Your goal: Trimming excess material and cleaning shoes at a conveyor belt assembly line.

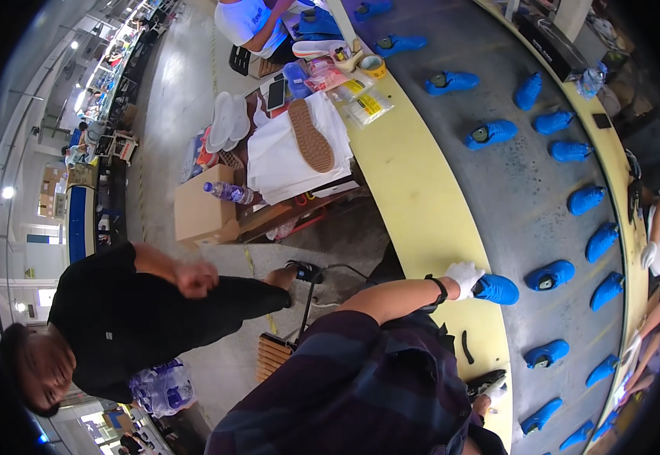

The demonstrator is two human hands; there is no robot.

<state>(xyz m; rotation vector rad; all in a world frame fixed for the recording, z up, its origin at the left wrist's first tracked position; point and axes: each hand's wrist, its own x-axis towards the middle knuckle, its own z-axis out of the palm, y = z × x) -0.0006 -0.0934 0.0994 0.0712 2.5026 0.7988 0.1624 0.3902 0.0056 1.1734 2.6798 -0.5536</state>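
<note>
Along the edge of the grey belt (523,197): a blue shoe (499,290) is held, beside the yellow surface (409,178).
Left hand (462,279): the gloved grip is closed on the shoe's opening end.
Right hand (492,394): seen near a dark object (484,378); its grip cannot be told.
Belt: other blue shoes (562,274) are scattered.

Bright lamps (7,192) glared on the left, and the pale floor (182,83) shone. Fisheye distortion bowed the counter (421,205); the view's corners sank into black.
</note>
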